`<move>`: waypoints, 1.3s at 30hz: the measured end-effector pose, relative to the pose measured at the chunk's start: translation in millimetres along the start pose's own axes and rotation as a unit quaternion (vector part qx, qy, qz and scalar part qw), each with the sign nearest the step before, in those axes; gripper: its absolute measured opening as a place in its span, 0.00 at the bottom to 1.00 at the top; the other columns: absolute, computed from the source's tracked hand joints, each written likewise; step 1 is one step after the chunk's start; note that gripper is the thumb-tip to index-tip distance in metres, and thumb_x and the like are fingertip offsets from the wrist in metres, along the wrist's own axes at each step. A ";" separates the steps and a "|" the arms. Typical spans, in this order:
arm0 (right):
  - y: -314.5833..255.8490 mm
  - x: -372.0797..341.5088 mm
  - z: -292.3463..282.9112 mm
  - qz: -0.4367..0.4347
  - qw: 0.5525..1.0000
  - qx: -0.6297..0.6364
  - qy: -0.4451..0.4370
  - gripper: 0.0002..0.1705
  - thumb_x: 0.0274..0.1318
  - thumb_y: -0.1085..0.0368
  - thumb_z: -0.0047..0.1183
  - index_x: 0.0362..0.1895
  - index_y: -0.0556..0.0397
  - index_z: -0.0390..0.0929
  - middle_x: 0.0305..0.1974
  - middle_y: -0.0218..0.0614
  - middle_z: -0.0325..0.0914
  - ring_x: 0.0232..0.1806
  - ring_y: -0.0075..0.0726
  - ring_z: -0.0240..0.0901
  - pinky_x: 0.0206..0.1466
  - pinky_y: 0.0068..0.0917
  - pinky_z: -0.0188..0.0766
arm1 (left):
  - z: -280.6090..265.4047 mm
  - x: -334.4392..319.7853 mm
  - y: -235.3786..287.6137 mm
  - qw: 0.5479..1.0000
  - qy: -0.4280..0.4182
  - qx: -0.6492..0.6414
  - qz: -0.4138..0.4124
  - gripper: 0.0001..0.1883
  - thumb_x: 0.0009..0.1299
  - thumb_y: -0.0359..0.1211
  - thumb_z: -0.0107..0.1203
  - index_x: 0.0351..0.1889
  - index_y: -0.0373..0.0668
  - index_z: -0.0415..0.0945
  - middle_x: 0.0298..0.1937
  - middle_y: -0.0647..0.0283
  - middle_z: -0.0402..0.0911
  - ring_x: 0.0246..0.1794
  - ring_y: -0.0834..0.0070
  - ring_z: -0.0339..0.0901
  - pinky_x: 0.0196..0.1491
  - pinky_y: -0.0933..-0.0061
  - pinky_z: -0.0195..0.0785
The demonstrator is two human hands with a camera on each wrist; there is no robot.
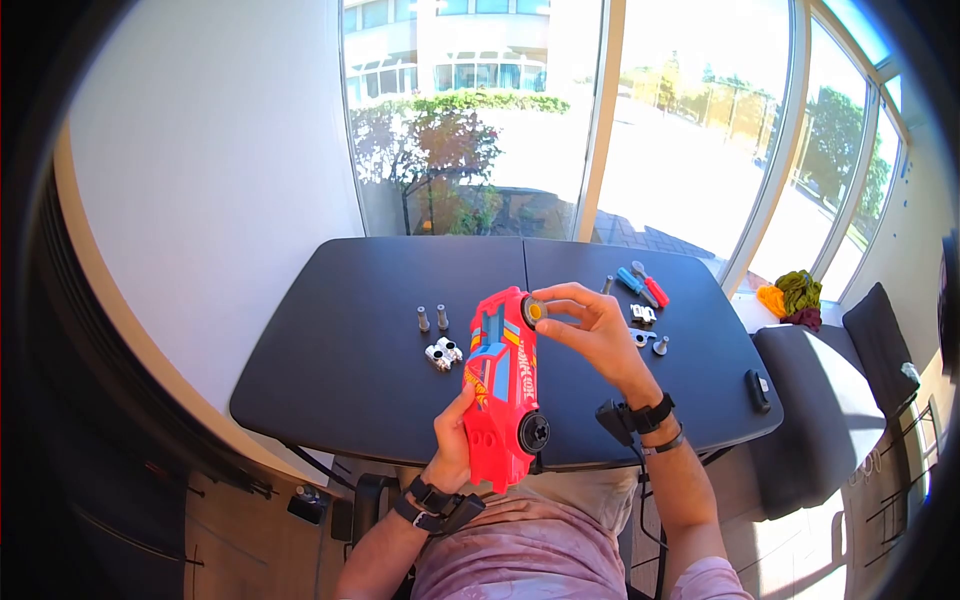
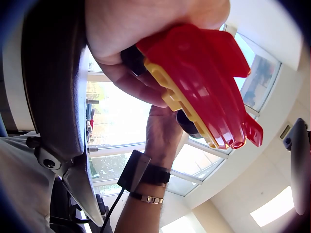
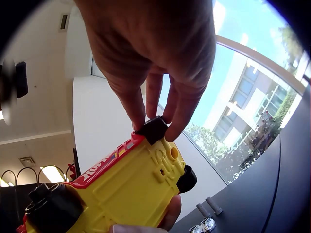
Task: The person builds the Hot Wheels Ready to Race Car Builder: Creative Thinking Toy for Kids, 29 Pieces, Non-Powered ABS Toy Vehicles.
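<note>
A red toy car [image 1: 487, 425] with Hot Wheels lettering is held up over the near side of the table. My left hand [image 1: 455, 440] grips its body from the left side. My right hand [image 1: 590, 335] pinches a black front wheel [image 3: 154, 128] between thumb and fingers. That wheel shows a yellow and grey centre in the head view. A larger black wheel [image 1: 534, 432] sits at the car's near end. In the right wrist view the yellow underside [image 3: 126, 194] faces the camera, with another black wheel [image 3: 187, 179] on the far side.
On the dark folding table [image 1: 330, 320] stand two grey pegs [image 1: 423, 320] beside a chrome engine-like piece [image 1: 443, 353]. To the right lie a blue-handled tool [image 1: 637, 284], a red-handled tool [image 1: 652, 287], a small chrome piece [image 1: 643, 314] and a grey peg [image 1: 661, 346]. A black device [image 1: 759, 391] lies near the right edge.
</note>
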State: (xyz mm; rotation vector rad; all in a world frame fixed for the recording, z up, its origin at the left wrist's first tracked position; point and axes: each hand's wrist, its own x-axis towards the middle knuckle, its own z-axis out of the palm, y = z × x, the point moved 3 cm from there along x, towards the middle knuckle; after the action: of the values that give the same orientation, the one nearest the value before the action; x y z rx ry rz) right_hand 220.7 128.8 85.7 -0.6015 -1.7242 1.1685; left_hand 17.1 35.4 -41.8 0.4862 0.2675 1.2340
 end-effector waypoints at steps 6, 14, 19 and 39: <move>4.7 -0.5 0.3 -0.016 1.000 0.006 0.000 0.25 0.71 0.69 0.71 0.69 0.55 0.83 0.63 0.33 0.85 0.68 0.27 0.77 0.66 0.32 0.84 | 4.8 -2.1 1.1 1.000 -0.003 0.005 0.000 0.37 0.84 0.56 0.54 0.78 0.36 0.67 0.67 0.48 0.85 0.62 0.59 0.89 0.64 0.54 0.85; 15.8 8.0 -32.1 -0.061 0.979 -0.129 0.145 0.12 0.77 0.64 0.65 0.43 0.63 0.90 0.46 0.36 0.87 0.44 0.27 0.86 0.47 0.27 0.86 | 0.2 1.3 0.5 0.999 0.020 -0.027 0.025 0.35 0.86 0.56 0.53 0.77 0.39 0.69 0.66 0.52 0.86 0.60 0.60 0.89 0.63 0.56 0.85; 26.6 43.0 -82.7 -0.056 0.916 -0.298 0.264 0.13 0.75 0.62 0.63 0.46 0.62 0.88 0.40 0.42 0.88 0.39 0.35 0.87 0.45 0.32 0.83 | -2.7 1.2 0.3 0.999 0.011 -0.028 0.020 0.32 0.87 0.55 0.52 0.76 0.40 0.70 0.66 0.52 0.86 0.61 0.61 0.89 0.63 0.56 0.85; 165.6 64.5 -178.4 0.025 0.704 -0.696 0.139 0.10 0.69 0.67 0.58 0.40 0.59 0.89 0.44 0.59 0.87 0.47 0.65 0.87 0.53 0.51 0.85 | -1.7 0.7 2.0 1.000 0.013 -0.015 0.010 0.32 0.87 0.54 0.52 0.78 0.41 0.69 0.67 0.53 0.85 0.62 0.61 0.88 0.64 0.56 0.83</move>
State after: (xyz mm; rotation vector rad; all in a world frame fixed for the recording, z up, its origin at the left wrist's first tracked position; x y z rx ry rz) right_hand 334.5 328.8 -16.4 -1.5894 -2.0626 -0.4814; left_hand 14.9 36.9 -42.3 0.4476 0.2659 1.2638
